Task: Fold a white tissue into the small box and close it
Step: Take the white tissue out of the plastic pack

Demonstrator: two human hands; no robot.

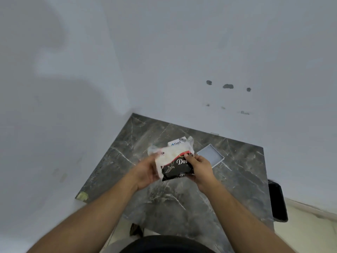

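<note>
I hold a plastic tissue pack [173, 162] above the dark marble table [175, 201]; its lower half is black with white lettering, its upper half clear and showing white tissues. My left hand [145, 173] grips the pack's left side. My right hand [199, 168] holds its right edge, thumb on the black part. A shallow open white box part [210, 155] lies on the table just right of my right hand. A second white piece printed "Dart" [177, 142] sits behind the pack, partly hidden.
The table stands in a corner between two white walls [164, 61]. A dark object [278, 200] hangs off the table's right edge. A pale floor [310, 232] shows at lower right.
</note>
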